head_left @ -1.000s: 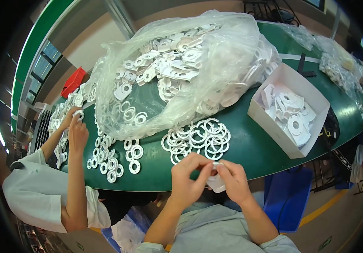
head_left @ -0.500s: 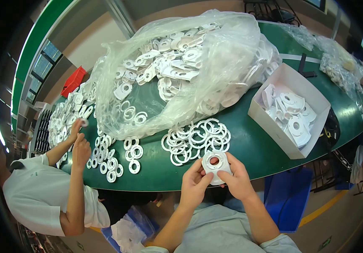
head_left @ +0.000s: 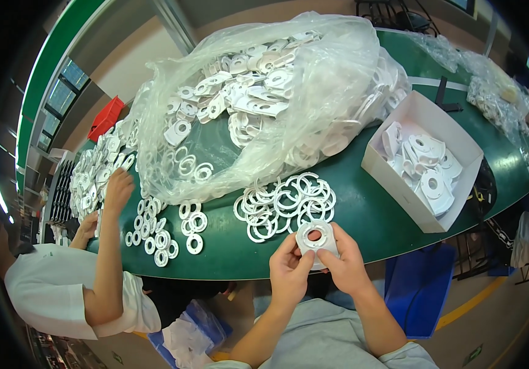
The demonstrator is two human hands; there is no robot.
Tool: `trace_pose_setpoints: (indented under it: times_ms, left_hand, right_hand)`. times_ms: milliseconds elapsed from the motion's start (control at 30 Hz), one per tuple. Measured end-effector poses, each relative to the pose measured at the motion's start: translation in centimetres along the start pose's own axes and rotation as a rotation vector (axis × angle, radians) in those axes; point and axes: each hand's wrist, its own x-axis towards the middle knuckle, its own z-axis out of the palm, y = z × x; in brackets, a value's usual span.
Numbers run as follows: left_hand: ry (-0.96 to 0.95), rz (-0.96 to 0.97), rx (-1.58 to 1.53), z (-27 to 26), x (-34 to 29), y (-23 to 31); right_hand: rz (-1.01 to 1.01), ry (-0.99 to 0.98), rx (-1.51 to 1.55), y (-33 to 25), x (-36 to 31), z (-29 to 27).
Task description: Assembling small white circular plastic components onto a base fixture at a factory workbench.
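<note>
Green worktop (head_left: 369, 206) crowded with white parts; at its near edge, white holed plate (head_left: 317, 248) raised, just near of loose ring pile (head_left: 275, 208). Plate's long axis runs near–far, hole toward far end. Left hand (head_left: 289, 267) and right hand (head_left: 347, 265) equally close; grip clamped on both sides, thumbs on top, fingers curled behind, palms facing inward.

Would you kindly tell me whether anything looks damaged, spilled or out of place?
Nothing clearly stands out. The white plate held between the left hand and right hand shows no damage, the rings lie heaped on the table, and the jumbled parts sit inside the white box; fine cracks would not show.
</note>
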Motion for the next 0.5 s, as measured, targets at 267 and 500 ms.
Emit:
trace_pose_setpoints:
  times_ms: [267,500]
  left_hand:
    - [0.086,0.025,0.044,0.3,-0.2,-0.7]
    - [0.013,-0.003,-0.015,0.0,0.4,0.4]
  right_hand:
    - [-0.152,0.013,-0.061,0.6,0.5,0.0]
    - [-0.006,0.022,0.023,-0.2,0.1,0.0]
